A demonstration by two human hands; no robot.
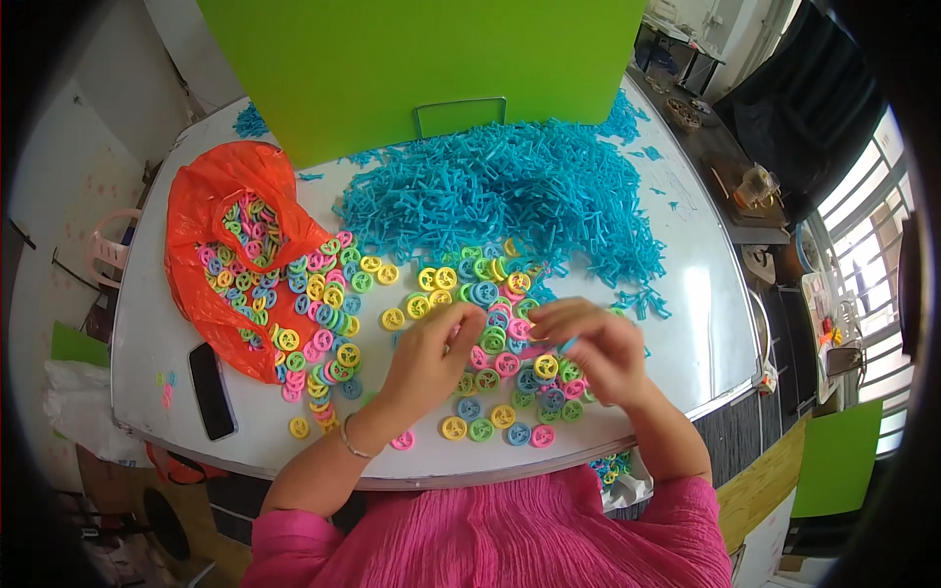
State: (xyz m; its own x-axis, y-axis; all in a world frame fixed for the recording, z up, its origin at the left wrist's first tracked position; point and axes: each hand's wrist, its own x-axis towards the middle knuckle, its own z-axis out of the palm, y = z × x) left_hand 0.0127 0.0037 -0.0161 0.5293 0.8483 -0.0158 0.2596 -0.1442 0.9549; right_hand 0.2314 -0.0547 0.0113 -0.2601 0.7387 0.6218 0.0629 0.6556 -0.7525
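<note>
My left hand (429,355) is closed over the middle of the table, thumb and fingertips pressed together. Whatever lies in that pinch is too small to make out. To its right, my right hand (606,355) is bent and blurred by motion, with a small blue plastic piece (568,345) showing at the thumb tip. Under and between both hands lie loose plastic wheels (492,340) in pink, yellow, green and blue. Beyond them rises a wide heap of thin blue plastic pieces (490,186).
On the left, a red plastic bag (201,294) spills more wheels onto the white table (696,323). A dark phone (212,390) lies near the front left edge. Behind the heap stands a large green box (421,59) with a metal handle (461,102).
</note>
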